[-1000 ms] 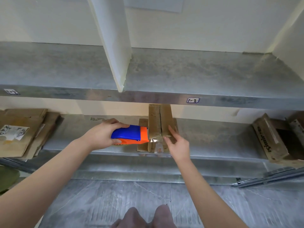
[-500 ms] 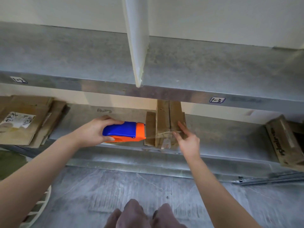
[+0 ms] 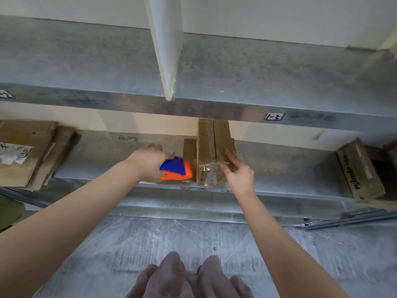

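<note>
A narrow brown cardboard box [image 3: 211, 145] stands on the lower metal shelf [image 3: 279, 168], with clear tape across its near end. My left hand [image 3: 148, 162] grips a blue and orange tape dispenser [image 3: 177, 169] held just left of the box, its orange end close to the cardboard. My right hand [image 3: 237, 173] rests on the box's right front corner, index finger straight along the side and another fingertip on the tape.
Flattened cardboard with a white label [image 3: 23, 151] is stacked at the shelf's left. A printed carton [image 3: 363, 173] leans at the right. The upper shelf [image 3: 214, 67] carries a white divider [image 3: 166, 44] and a tag [image 3: 274, 116]. Metal rails [image 3: 352, 219] lie on the grey floor.
The left hand has turned the tape dispenser, so its blue top now faces me more. The right hand stays on the box's corner. The view has tilted slightly.
</note>
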Available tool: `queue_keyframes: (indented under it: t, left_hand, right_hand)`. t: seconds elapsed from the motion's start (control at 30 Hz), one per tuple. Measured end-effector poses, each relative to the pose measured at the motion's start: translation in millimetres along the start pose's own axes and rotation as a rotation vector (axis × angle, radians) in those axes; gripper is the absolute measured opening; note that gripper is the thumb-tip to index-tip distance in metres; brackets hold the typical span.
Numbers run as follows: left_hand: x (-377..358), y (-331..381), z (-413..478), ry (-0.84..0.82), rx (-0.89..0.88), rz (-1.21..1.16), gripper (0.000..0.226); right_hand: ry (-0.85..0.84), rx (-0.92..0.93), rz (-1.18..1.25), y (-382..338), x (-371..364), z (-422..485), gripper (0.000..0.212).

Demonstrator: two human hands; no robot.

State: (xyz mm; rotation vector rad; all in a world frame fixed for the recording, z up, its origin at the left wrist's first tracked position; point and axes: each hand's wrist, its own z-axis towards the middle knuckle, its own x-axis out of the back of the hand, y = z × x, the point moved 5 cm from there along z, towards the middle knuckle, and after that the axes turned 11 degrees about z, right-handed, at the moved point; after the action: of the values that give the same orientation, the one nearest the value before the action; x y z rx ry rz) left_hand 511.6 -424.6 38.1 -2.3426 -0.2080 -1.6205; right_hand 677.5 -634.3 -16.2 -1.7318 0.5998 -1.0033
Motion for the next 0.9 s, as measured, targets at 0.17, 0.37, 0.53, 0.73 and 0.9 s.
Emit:
queue_keyframes:
  t: [0.17, 0.37, 0.53, 0.73, 0.9]
  left_hand:
    - [-27, 3, -4, -0.049, 0.017, -0.010, 0.064]
    - [-50, -41, -13, -0.034, 0.104, -0.029, 0.060]
    - [-75, -63, -15, -0.061, 0.115, -0.256, 0.063]
    - [-41, -9, -8, 0.171, 0.042, -0.133, 0.067]
    - [-3, 85, 4, 0.436, -0.169, -0.287, 0.066]
  right_hand:
    - [-0.025, -0.001, 0.028, 3, 0, 3, 0.052]
    - [-0.021, 0.015, 0.006, 3, 0, 1, 0.051]
    - [-0.035, 0.022, -0.049, 0, 0, 0, 0.052]
    - [-0.119, 0.138, -0.123, -1, 0, -6, 0.055]
    - [-0.157, 0.210, -0.201, -7, 6, -16, 0.058]
